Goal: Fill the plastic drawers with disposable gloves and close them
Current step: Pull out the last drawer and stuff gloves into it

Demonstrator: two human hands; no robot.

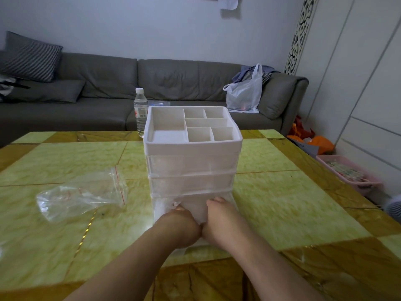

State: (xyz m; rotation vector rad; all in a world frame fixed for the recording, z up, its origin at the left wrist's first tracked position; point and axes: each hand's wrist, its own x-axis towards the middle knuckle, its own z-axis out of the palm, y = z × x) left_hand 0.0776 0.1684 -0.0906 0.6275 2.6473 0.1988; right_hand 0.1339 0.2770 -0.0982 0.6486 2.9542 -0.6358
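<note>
1. Hands meet side by side inside the pulled-out bottom drawer (196,210) of the drawer unit (192,157): the left hand (181,224) and the right hand (219,222) touch at the heel, knuckles up, fingers reaching down into the drawer. Pressing from both sides like this probably flattens the contents so the drawer can slide shut.
2. Fingertips are buried in the drawer, so I cannot tell whether they lie flat or curl round anything; a crumpled bit of clear film, likely the disposable gloves (175,204), shows just beside the left hand.
3. The unit stands upright at the middle of the yellow-green table (282,203), front face toward the person, which keeps the drawers within easy reach.
4. The unit is white with translucent drawer fronts; the two upper drawers (191,170) sit flush and look closed, though glare hides what they hold. Its open top tray (193,124) is split into one large and several small compartments, all bare.
5. A clear zip bag (82,196) with a red seal line lies flattened left of the unit, apparently emptied and set aside.
6. A water bottle (141,111) stands behind the unit, at the table's far edge.
</note>
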